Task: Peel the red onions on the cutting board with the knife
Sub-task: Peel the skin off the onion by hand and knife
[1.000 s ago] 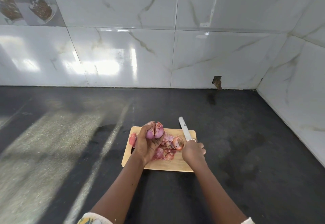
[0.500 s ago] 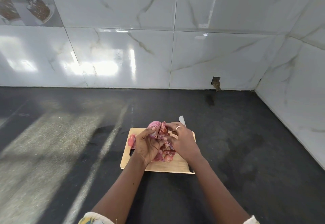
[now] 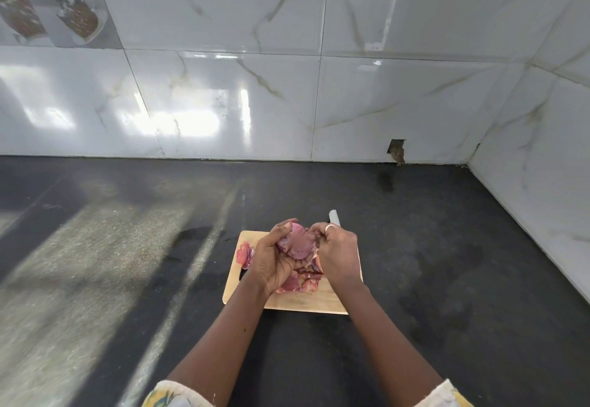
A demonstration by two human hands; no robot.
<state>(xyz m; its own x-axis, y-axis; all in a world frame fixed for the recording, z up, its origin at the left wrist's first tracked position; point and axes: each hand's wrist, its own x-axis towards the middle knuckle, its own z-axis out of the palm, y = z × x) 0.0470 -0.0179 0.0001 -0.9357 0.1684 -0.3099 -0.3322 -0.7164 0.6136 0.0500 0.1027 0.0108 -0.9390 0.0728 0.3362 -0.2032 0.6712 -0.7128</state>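
My left hand (image 3: pixel 273 259) grips a red onion (image 3: pixel 295 243) above the wooden cutting board (image 3: pixel 306 304). Against the onion's right side sits my right hand (image 3: pixel 338 251), fingers curled on the onion's skin and round the knife (image 3: pixel 334 217). Only the knife's pale tip shows past the knuckles. A pile of purple onion skins and pieces (image 3: pixel 303 282) lies on the board beneath the hands. A lone piece of red skin (image 3: pixel 245 254) sits by the board's left edge.
The board lies on a dark countertop (image 3: pixel 447 279). White marble-look tiled walls (image 3: pixel 223 103) close the back and the right side. A small hole in the wall (image 3: pixel 397 149) shows at the back right.
My right hand, which held the knife on the board's right side, has come left to meet the onion in my left hand. The onion has turned in my left hand.
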